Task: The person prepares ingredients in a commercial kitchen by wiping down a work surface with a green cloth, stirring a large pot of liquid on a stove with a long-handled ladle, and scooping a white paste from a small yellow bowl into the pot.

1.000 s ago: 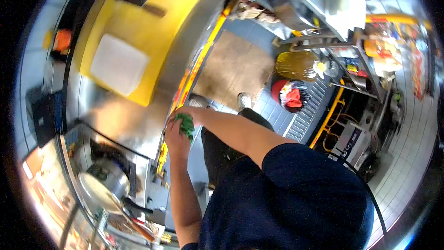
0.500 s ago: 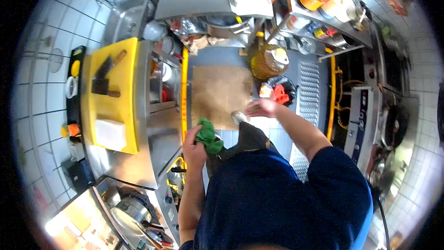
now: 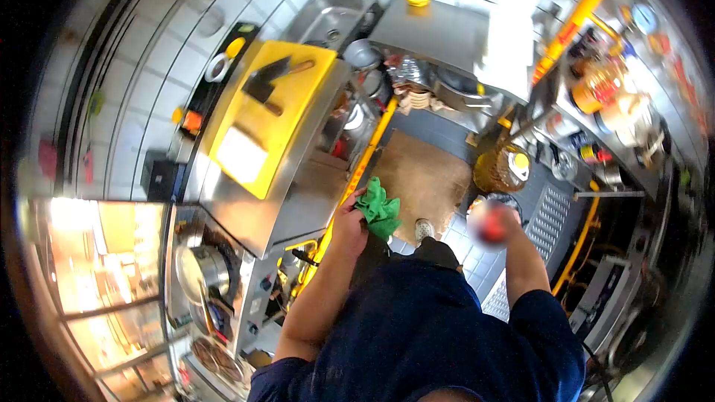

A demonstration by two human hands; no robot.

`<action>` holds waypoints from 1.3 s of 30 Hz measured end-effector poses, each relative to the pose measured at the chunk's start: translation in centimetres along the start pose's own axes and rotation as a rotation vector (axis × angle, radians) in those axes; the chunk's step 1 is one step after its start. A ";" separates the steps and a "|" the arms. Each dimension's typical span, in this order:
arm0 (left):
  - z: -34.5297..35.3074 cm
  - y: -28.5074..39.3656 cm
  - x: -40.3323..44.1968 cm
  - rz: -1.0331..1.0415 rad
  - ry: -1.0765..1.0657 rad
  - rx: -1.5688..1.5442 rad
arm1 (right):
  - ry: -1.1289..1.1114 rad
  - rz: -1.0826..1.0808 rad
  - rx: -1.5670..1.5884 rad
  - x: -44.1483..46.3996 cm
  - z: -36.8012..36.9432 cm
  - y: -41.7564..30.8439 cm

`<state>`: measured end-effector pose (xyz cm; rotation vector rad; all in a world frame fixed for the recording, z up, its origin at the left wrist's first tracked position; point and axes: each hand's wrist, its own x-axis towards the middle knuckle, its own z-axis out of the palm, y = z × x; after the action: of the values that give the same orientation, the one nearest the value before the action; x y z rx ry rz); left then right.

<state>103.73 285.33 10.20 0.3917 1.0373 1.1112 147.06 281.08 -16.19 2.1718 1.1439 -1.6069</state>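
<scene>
A crumpled green cloth (image 3: 381, 210) hangs from my left hand (image 3: 348, 225), whose fingers are closed on its edge. My right hand (image 3: 511, 222) is stretched out over the dark bin (image 3: 508, 199) on the floor. Red material (image 3: 491, 225) shows beside that hand in a blurred patch, so its fingers cannot be made out. Just beyond the bin stands a large bottle of yellow oil (image 3: 497, 167).
A yellow cutting board (image 3: 287, 115) on the left counter bears two cleavers (image 3: 264, 82) and a white block (image 3: 240, 152). A brown mat (image 3: 421, 171) lies on the floor. Pots (image 3: 205, 272) stand at lower left, and a shelf of jars (image 3: 596, 93) at upper right.
The view has turned toward the left side of the kitchen. My right hand has moved from near my foot to the bin. The green cloth is still in my left hand.
</scene>
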 end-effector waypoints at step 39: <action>-28.0 6.6 15.1 0.070 1.068 0.846 | 0.156 -0.730 -0.873 10.1 -8.1 -40.7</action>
<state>77.67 295.25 -6.42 0.4987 2.4753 0.8670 126.17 317.93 -11.05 1.3657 2.3028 -0.7897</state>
